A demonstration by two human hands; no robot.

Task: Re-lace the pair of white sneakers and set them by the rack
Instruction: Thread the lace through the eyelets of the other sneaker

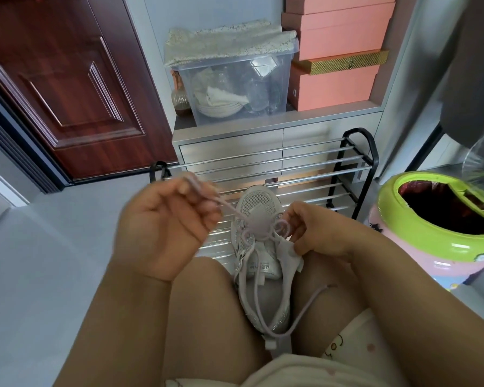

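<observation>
A white mesh sneaker with glittery trim (259,247) sits wedged between the person's bare knees, toe pointing toward the black-framed shoe rack with chrome rails (305,163) just beyond it. The left hand (162,227) is raised above and to the left of the sneaker, its grip pinched narrow on one end of the pale lilac round lace (227,206), which runs taut down to the eyelets. The right hand (313,233) rests against the sneaker's right side, its grip closed on a small loop of the same lace and on the edge of the tongue. The lace's other length loops loosely down over the heel and curls up onto the right thigh. Right of the sneaker stands a pink bin with a lime-green rim (430,230). Behind the rack, a clear plastic storage box (235,88) sits on a grey cabinet.
</observation>
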